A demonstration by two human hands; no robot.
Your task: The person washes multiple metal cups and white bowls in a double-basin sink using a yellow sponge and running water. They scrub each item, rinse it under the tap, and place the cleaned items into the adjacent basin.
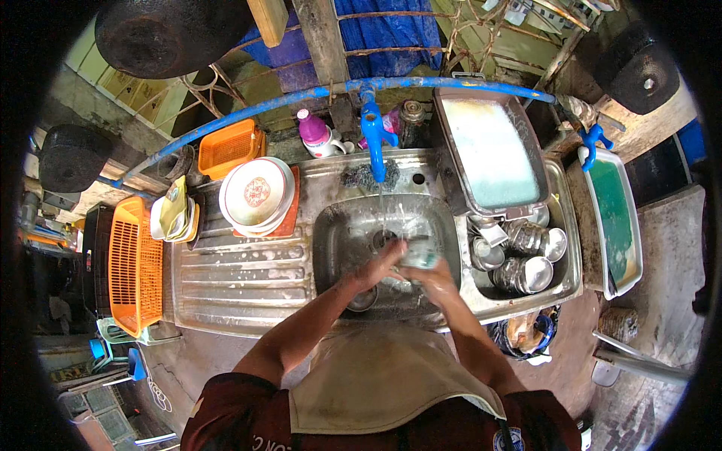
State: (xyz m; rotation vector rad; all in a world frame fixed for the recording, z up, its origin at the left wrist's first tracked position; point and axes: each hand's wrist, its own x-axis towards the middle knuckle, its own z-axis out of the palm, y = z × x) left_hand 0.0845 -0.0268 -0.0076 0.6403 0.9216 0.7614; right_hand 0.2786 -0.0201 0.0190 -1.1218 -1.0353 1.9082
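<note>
Over the steel sink basin [333, 248], my left hand [379, 267] and my right hand [433, 280] hold a pale, shiny vessel [418, 256] between them. Motion blurs it, so its exact kind is unclear. My left fingers are at its left side, my right hand at its lower right. A thin stream of water falls from the blue faucet [371, 132] just left of the vessel. At the basin's near side lies a small metal bowl [362, 299], partly hidden by my left forearm. Several metal bowls [522, 274] lie in the right-hand basin.
A brown tub [451, 169] of foamy water rests over the right basin's far part. White plates [256, 191] are stacked on the ridged drainboard [242, 282]. Orange baskets [135, 265] stand left. Far right is a tray of green liquid [613, 220]. A blue pipe [451, 84] crosses behind.
</note>
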